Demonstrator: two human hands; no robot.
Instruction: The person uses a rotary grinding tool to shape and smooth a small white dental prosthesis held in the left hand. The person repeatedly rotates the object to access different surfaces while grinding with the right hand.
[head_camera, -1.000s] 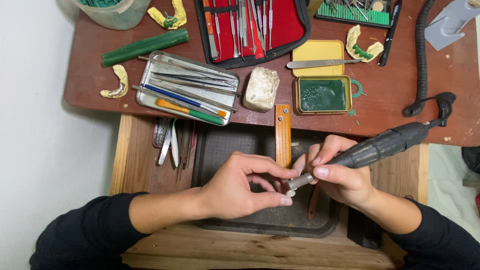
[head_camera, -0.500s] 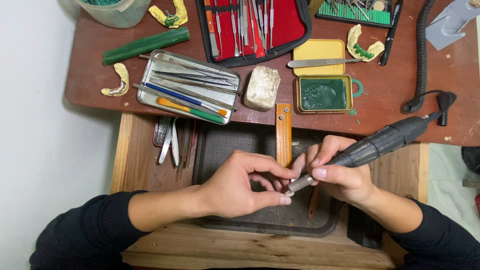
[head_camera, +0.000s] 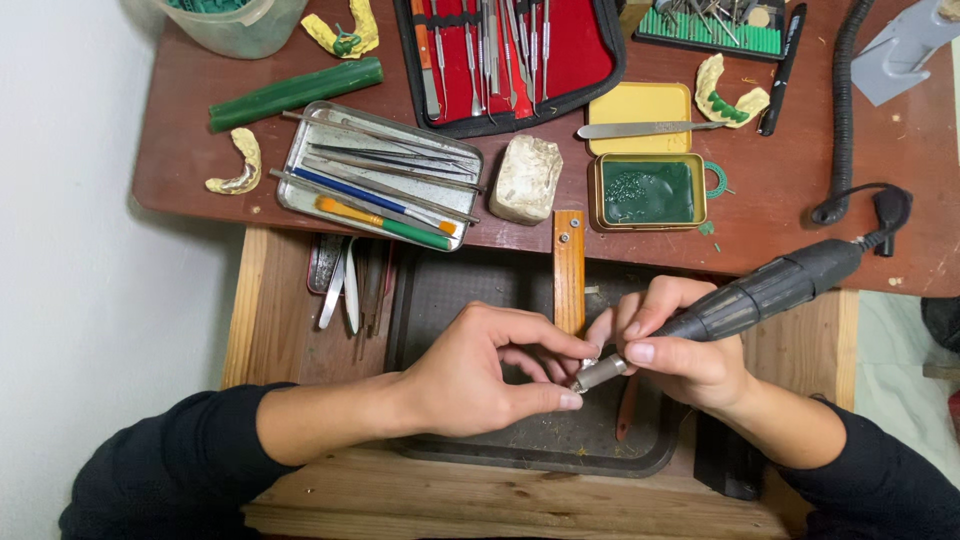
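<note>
Handpiece (head_camera: 770, 290) front and centre: a dark rotary tool, its body slanting up to the right, its cord running off to the far right edge of the bench. Right hand (head_camera: 680, 355) wraps it low near the metal nose (head_camera: 598, 373), fingers closed round the barrel like a pen grip, which looks like the way to steady the tip. Left hand (head_camera: 480, 372) comes in from the left, thumb and forefinger pinched together right at that nose; whatever small piece sits between them is hidden, so I cannot tell what it is. Both hands meet over the dark tray (head_camera: 440, 300) in the pulled-out wooden drawer (head_camera: 270, 320), probably so dust and bits drop into it. A wooden bench pin (head_camera: 569, 270) juts out just beyond the fingertips, handy as a rest.

Room to move: the near drawer edge sits close under both wrists, and the red-brown bench top (head_camera: 780, 200) closes off the far side. On it, a metal tray of hand instruments (head_camera: 375, 185) far left, a pale stone block (head_camera: 526, 178) beside it, a green-filled tin (head_camera: 648, 192) to the right, and a red instrument case (head_camera: 505, 50) farther back. Loose tools (head_camera: 345, 285) lie at the drawer's left. Open space is mostly left and right within the drawer.
</note>
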